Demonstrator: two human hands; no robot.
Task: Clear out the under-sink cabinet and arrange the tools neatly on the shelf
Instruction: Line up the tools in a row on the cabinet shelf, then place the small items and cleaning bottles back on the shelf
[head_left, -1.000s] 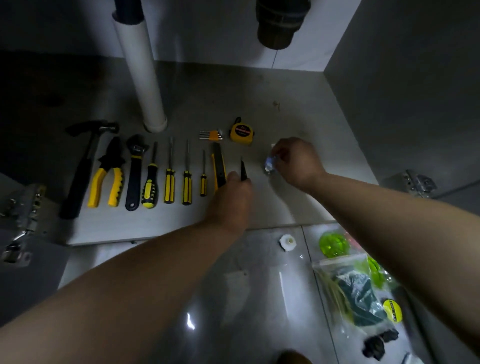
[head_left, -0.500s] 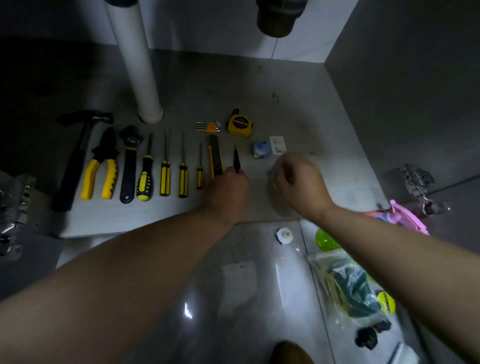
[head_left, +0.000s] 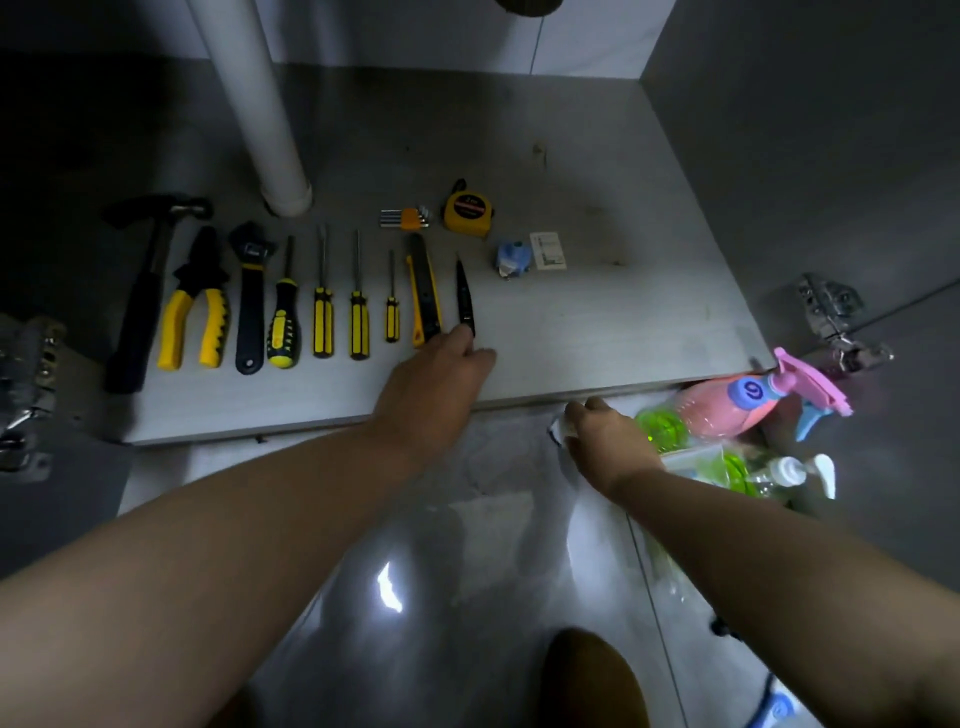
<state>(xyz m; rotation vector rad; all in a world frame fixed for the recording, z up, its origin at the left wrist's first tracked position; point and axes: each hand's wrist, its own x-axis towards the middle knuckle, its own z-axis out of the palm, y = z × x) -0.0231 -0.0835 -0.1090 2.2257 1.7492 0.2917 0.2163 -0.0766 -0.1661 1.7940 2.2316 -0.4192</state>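
Observation:
On the grey cabinet shelf lies a row of tools: hammer, yellow pliers, adjustable wrench, several screwdrivers and a utility knife. My left hand grips the near end of a slim black tool lying right of the knife. Behind the row sit hex keys, a yellow tape measure, a blue tape roll and a white card. My right hand is down on the floor, fingers curled over a small white object.
A white drain pipe stands on the shelf behind the tools. On the floor at right lie a pink spray bottle, green items and a pump bottle. Door hinges stick out at both cabinet sides.
My right hand left the blue tape roll on the shelf and dropped to the small white object on the floor. My left hand stayed at the black tool.

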